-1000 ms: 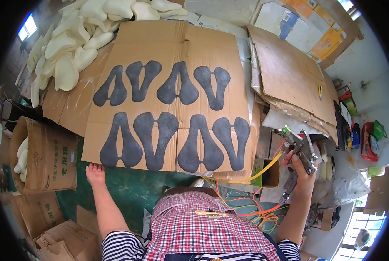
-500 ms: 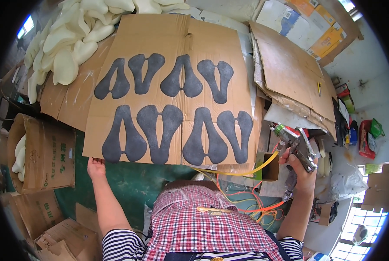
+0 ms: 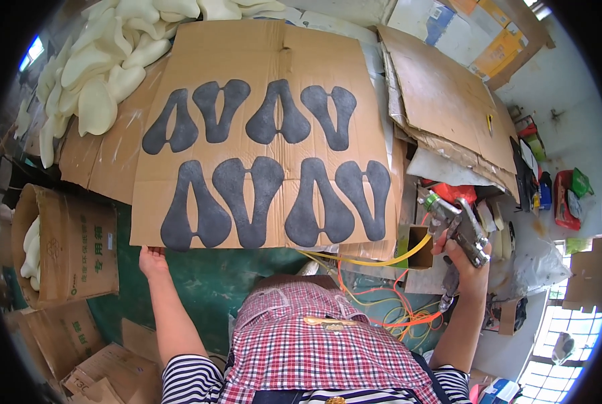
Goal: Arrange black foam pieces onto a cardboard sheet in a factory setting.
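A large brown cardboard sheet lies before me, bearing two rows of flat black V-shaped pieces, each with a slot down its middle and turned alternately. At the sheet's near left corner, my left hand grips the edge, its fingers partly hidden by the board. Off the sheet's right side, my right hand is wrapped round a metal spray gun. A yellow hose and an orange hose run to the gun.
Cream foam pieces are heaped at the far left. An open carton with more of them stands at left. Stacked cardboard with a yellow cutter lies at right. Loose hoses coil below the gun.
The view has shifted slightly, and the cardboard's near edge sits a little differently in it. Both hands keep their holds; the spray gun has hardly moved.
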Motion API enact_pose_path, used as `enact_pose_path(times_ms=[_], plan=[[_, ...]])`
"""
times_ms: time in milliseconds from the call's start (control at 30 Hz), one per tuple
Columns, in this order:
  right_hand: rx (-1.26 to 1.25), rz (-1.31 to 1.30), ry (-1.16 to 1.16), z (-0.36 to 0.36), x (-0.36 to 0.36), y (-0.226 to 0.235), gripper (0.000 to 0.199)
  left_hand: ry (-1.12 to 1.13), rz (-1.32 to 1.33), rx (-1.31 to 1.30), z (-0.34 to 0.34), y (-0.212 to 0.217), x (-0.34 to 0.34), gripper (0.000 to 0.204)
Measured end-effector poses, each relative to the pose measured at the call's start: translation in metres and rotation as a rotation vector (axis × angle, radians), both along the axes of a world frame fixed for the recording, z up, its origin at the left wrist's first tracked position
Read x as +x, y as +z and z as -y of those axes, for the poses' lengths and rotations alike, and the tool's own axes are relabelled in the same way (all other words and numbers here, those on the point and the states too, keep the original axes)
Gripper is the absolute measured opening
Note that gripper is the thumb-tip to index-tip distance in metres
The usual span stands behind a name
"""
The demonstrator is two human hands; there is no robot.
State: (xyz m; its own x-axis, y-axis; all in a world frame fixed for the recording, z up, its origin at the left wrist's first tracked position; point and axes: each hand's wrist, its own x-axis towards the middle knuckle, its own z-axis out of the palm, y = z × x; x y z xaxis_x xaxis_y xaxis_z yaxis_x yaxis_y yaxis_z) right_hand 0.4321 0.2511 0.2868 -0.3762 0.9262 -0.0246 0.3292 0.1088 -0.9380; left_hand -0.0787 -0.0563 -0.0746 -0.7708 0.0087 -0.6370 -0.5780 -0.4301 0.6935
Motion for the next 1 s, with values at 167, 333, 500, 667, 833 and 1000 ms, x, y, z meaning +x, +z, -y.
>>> enact_pose_path(times_ms=[167,333,500,667,833,1000], plan=[[-0.008,0.006,0.007,0.017,0.003,0.002,0.041,-0.013,-0.007,-0.002,0.008,-0.001,0.008,0.025],[0.009,0.053,-0.114,0.029,0.025,-0.001,0.030,0.000,-0.001,-0.016,0.007,0.000,0.012,0.024],[-0.034,0.052,-0.058,0.047,0.030,-0.001,0.035,-0.034,-0.018,0.001,0.013,-0.004,0.009,0.024],[0.007,0.056,-0.152,0.052,0.026,0.002,0.029,-0.056,0.002,-0.008,0.011,-0.001,0.016,0.024],[-0.031,0.033,-0.121,0.061,0.035,-0.002,0.038,-0.063,0.015,0.022,0.019,-0.004,0.016,0.024],[-0.001,0.036,-0.242,0.059,0.039,-0.016,0.024,-0.077,0.036,0.084,0.018,0.015,0.019,0.024]])
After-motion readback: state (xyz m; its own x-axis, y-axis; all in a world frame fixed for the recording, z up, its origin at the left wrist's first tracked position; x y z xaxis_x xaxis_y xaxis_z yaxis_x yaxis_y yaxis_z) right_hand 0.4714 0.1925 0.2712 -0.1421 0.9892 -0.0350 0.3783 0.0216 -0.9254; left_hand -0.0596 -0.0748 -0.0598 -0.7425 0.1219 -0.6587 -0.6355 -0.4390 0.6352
